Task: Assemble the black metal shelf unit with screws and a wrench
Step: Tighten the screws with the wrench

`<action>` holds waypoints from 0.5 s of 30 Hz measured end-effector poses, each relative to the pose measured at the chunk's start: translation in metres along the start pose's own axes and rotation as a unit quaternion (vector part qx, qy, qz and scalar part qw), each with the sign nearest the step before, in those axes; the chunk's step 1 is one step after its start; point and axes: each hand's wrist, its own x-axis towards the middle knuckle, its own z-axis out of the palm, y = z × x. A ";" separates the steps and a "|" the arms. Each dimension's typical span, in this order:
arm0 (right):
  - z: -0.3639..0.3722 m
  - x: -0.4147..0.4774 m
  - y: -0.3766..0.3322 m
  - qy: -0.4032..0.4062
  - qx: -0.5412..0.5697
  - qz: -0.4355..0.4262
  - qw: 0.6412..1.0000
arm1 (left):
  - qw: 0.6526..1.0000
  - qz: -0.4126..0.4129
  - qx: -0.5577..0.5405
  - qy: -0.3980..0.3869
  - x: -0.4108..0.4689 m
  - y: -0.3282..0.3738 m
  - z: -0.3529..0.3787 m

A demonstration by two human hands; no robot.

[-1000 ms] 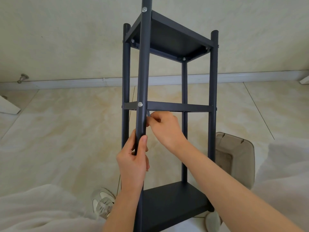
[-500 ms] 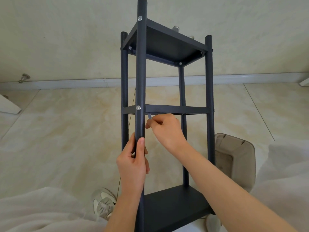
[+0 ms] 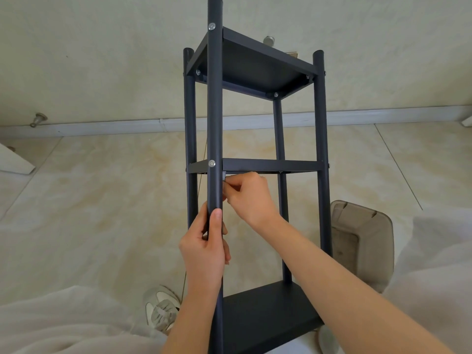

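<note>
On glossy beige tile, matte black round-posted shelf unit.

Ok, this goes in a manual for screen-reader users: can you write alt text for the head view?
A person's left hand grips the near post of a black three-tier shelf unit, while the right hand pinches a small grey tool, likely the wrench, just under the middle shelf. A tiled floor and wall lie behind.
</note>
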 end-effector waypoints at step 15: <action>0.017 -0.001 0.017 0.072 0.047 -0.026 0.996 | 1.000 0.013 0.008 -0.013 -0.002 0.002 0.003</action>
